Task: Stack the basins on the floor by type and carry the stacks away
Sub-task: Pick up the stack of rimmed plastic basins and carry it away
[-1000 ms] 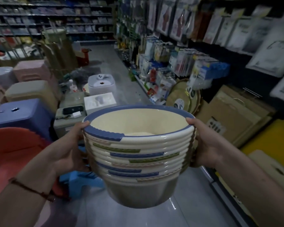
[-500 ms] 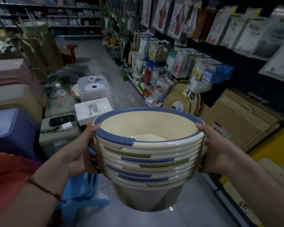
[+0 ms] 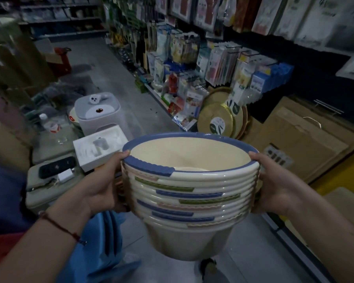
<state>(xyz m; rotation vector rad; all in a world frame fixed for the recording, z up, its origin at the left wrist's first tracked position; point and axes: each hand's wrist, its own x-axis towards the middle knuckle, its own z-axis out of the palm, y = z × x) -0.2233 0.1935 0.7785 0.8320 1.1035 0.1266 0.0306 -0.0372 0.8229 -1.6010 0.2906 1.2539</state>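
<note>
Both hands' fingers curl around the nested basin stack above grey floor tiles (dim shop aisle).

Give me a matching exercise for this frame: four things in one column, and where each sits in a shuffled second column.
Things
1. stack of basins
2. round gold trays
3. black phone
4. white box

Places
A. lying flat on a grey stool at the left
B. held in the air between the left hand and right hand
C. just behind the left hand's fingertips
D. leaning upright at the foot of the shelves on the right

Pairs: 1-B, 2-D, 3-A, 4-C
</note>
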